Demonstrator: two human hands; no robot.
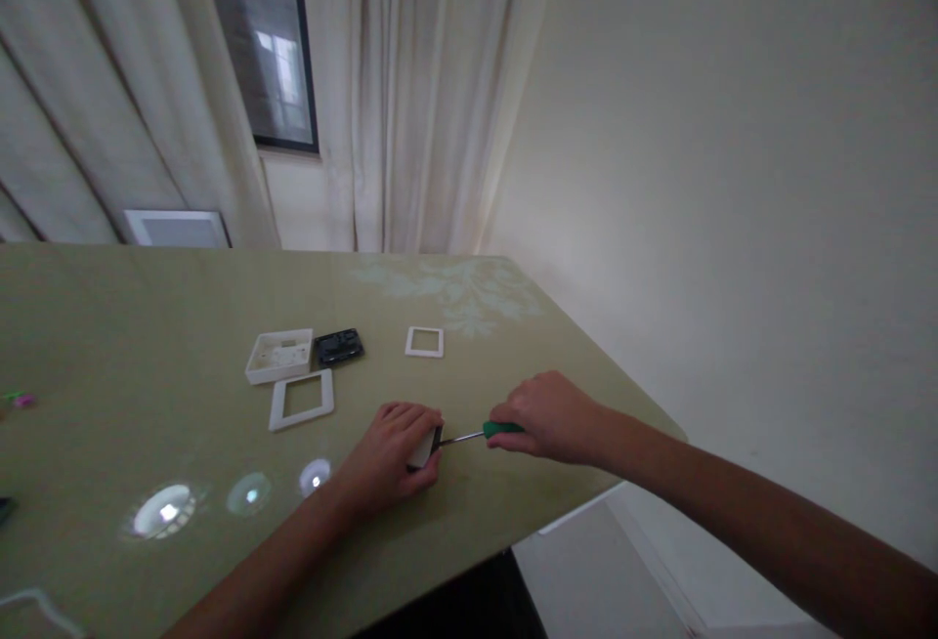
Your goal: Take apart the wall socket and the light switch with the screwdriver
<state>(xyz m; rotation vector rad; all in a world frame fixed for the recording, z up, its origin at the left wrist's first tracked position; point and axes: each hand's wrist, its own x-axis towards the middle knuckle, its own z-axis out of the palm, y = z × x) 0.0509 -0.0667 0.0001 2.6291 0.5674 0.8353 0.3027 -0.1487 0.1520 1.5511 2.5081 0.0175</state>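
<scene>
"Sitting where, the first piece?"

"In the left hand [400, 444], toward the right end of the glossy pale-green worktop [168, 312]: one small white-faced block [423, 450], dark along its right side. Whether it touches the surface, cannot tell."

"Fingers?"

"Left: closed around the block. Right hand [548, 414]: fingers wrapped round the grip of one slim green-handled metal screwdriver [494, 430], its tip at the block's dark side."

"Beyond the hands?"

"Behind the block: one small square white frame [424, 354], lying flat. Back and left: one shallow rectangular white box [278, 375], open side up; one flat rectangular black module [339, 347], close on its right; one larger rectangular white frame [278, 405], just in front of the box."

"Backdrop?"

"Pale pleated curtains [417, 131]; one dark-framed window [273, 53] between them; one plain pale wall [733, 180], right."
</scene>
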